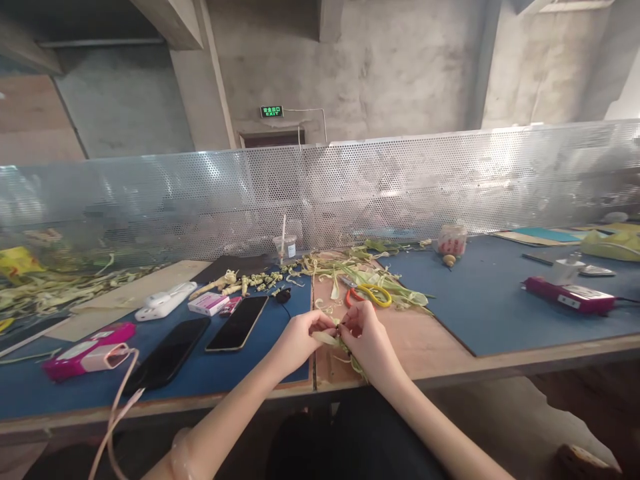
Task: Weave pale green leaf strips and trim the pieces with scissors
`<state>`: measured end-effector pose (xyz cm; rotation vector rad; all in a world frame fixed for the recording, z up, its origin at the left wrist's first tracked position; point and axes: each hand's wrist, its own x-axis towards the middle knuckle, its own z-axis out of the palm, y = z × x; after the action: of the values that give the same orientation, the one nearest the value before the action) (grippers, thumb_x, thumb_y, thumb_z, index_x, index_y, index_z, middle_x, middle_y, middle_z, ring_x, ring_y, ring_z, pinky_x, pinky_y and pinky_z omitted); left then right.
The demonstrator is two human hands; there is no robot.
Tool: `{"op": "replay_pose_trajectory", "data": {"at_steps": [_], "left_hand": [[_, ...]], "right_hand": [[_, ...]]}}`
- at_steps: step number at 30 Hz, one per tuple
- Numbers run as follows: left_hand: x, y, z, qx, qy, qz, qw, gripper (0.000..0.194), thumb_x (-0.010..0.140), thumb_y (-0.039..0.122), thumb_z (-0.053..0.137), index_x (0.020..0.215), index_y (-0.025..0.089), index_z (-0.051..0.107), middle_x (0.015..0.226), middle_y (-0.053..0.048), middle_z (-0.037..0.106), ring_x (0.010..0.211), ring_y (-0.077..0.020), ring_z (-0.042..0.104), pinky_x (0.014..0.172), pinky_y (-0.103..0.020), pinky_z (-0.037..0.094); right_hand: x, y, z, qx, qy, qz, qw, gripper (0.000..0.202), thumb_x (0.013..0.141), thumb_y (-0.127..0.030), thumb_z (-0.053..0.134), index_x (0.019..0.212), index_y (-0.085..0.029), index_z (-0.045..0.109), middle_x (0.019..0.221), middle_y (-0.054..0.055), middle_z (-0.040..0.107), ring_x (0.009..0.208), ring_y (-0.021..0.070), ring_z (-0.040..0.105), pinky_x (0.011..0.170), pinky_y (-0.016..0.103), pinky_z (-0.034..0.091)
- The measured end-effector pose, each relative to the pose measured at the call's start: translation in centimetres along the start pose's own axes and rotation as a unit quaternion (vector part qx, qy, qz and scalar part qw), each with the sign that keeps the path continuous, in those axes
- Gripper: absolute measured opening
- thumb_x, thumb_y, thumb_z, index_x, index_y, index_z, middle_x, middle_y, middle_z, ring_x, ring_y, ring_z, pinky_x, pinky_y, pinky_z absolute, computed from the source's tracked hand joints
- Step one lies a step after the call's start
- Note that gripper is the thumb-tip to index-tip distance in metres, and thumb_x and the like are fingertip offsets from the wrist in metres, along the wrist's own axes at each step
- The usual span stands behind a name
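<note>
My left hand (pixel 305 332) is closed, its thumb and fingers pinching a pale green leaf strip (pixel 326 339) above the table's front part. Close beside it, my right hand (pixel 367 333) pinches the same small bundle of strips, the fingertips of both hands nearly meeting. Loose strip ends hang below the right hand; the exact grip point is partly hidden by the fingers. Just beyond the hands lie scissors (pixel 376 295) with orange and yellow handles. Behind the scissors spreads a heap of pale green leaves (pixel 345 268).
On the left lie two dark phones (pixel 239 325), a magenta power strip (pixel 90 351) with a cable, a small box (pixel 209 304) and several knotted plant pieces (pixel 257 283). A plastic cup (pixel 285 248) stands behind. At right are a jar (pixel 452 240) and another magenta power strip (pixel 567 295). A perforated metal screen (pixel 390 187) runs behind.
</note>
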<state>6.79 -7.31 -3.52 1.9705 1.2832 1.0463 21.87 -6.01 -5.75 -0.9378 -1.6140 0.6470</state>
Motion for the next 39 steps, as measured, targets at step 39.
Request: {"op": "replay_pose_trajectory", "data": {"at_steps": [39], "left_hand": [[-0.4,0.8,-0.2,-0.036,-0.005,-0.016,0.999,0.027,0.077,0.039,0.05,0.085,0.015,0.061,0.084,-0.004,0.063,0.079,-0.0171,0.056,0.073,-0.028,0.042]], "right_hand": [[-0.5,-0.4,-0.6,0.057,-0.063,-0.05,0.995,0.046,0.075,-0.019,0.049,0.118,-0.022,0.036,0.087,0.002,0.058,0.069,0.0118,0.056,0.065,0.027,0.047]]}}
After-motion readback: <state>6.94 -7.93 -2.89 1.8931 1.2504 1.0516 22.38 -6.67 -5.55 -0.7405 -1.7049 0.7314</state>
